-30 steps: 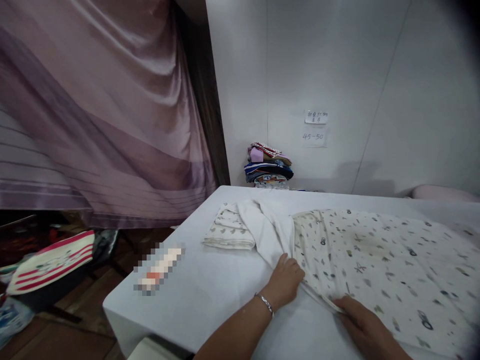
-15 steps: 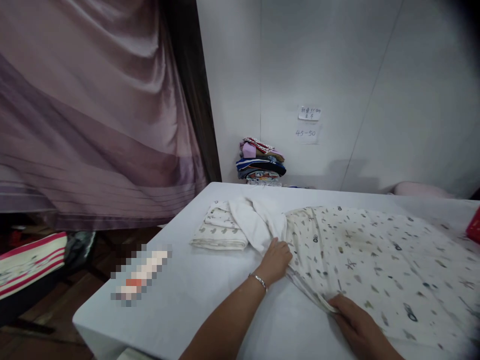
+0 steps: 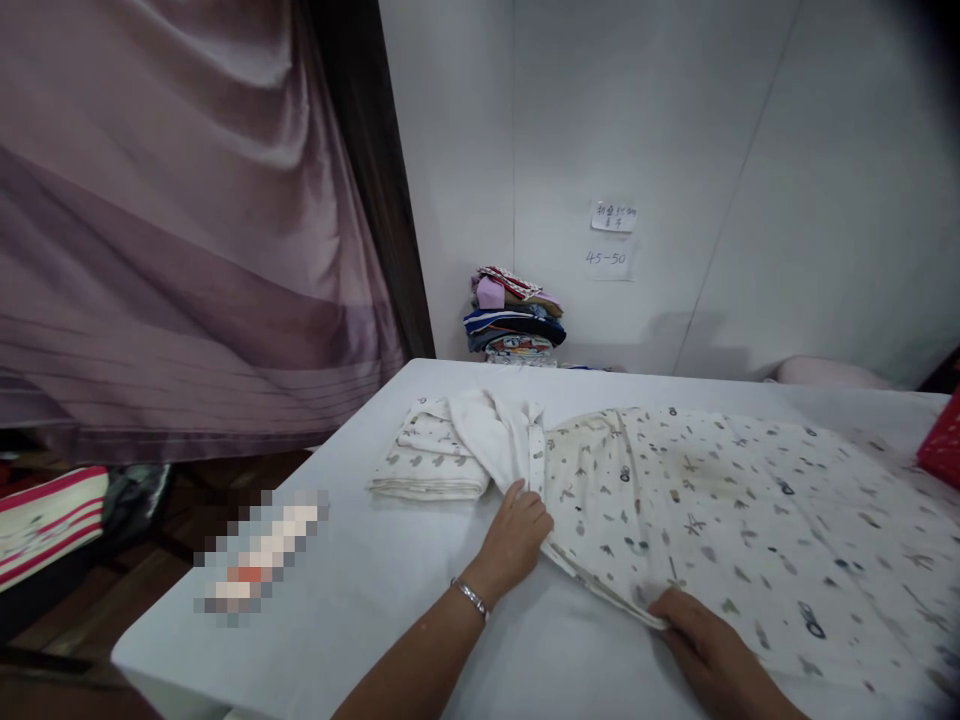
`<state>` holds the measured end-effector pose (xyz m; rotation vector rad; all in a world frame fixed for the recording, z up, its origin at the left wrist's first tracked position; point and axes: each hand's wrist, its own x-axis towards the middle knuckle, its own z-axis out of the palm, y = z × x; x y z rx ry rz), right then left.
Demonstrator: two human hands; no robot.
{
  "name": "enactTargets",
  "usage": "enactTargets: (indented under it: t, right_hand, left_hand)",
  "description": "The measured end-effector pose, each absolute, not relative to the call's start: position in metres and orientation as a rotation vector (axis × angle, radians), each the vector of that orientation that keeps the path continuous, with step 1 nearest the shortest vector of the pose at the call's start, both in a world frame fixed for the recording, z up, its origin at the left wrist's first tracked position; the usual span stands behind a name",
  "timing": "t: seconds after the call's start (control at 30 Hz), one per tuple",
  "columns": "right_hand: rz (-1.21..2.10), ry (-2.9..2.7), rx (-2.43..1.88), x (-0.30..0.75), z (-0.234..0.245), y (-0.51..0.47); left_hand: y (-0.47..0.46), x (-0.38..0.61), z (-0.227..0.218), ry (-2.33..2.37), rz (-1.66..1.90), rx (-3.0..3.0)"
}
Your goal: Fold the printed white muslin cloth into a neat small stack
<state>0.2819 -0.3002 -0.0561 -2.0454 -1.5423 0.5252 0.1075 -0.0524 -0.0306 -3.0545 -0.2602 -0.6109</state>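
A large white cloth (image 3: 720, 520) printed with small grey-green motifs lies spread over the right side of the table. My left hand (image 3: 516, 532), with a silver bracelet at its wrist, is closed on the cloth's left edge. Nearer to me, the fingers of my right hand (image 3: 694, 632) pinch its front edge, and the rim between both hands is drawn fairly straight. Just beyond my left hand, a plain white fold (image 3: 491, 425) leans over a folded printed cloth (image 3: 431, 470). Where that fold meets the spread cloth I cannot make out.
On the white table (image 3: 337, 600) a blurred-out item (image 3: 262, 560) lies at the left. Behind the far edge stands a stack of folded fabrics (image 3: 514, 315) against the wall. A mauve curtain (image 3: 187, 230) hangs at the left. Something red (image 3: 941, 440) sits at the right edge.
My left hand has moved left with the cloth's edge, and a narrow printed strip now shows beside the plain fold. My right hand stays nearly in place. The view has shifted slightly.
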Motion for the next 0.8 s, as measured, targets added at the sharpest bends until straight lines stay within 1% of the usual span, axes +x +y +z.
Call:
enactTargets:
  t: [0.17,0.37,0.5,0.57,0.67,0.7,0.73,0.8]
  right_hand:
    - [0.687,-1.529,-2.035,0.281,-0.039,-0.297]
    - [0.988,-1.418,-1.972,0.293,-0.015,-0.264]
    - [1.025,-1.26,-1.848,0.311,-0.01,-0.193]
    - [1.016,-1.129,-1.759,0.321,-0.01,-0.148]
    - [0.975,-0.928,-1.664,0.334,-0.009,-0.081]
    - [0.936,-0.881,-1.653,0.337,-0.008,-0.062]
    - [0.895,-0.834,-1.664,0.341,-0.007,-0.045]
    - [0.842,-0.754,-1.72,0.348,-0.005,-0.014]
  left_hand:
    - [-0.049,0.097,-0.04,-0.315,-0.548,-3.163]
    - [-0.03,0.09,-0.023,-0.69,-0.681,-3.113]
    - [-0.031,0.093,-0.018,-1.018,-0.734,-3.118]
    - [-0.028,0.092,-0.016,-1.072,-0.774,-3.206]
    - [-0.001,0.088,-0.009,-1.122,-0.995,-3.378]
    - [0.015,0.087,-0.005,-1.231,-1.117,-3.382]
    - [0.033,0.086,-0.001,-1.439,-1.248,-3.323]
    - [0.074,0.087,0.005,-1.976,-1.366,-3.06]
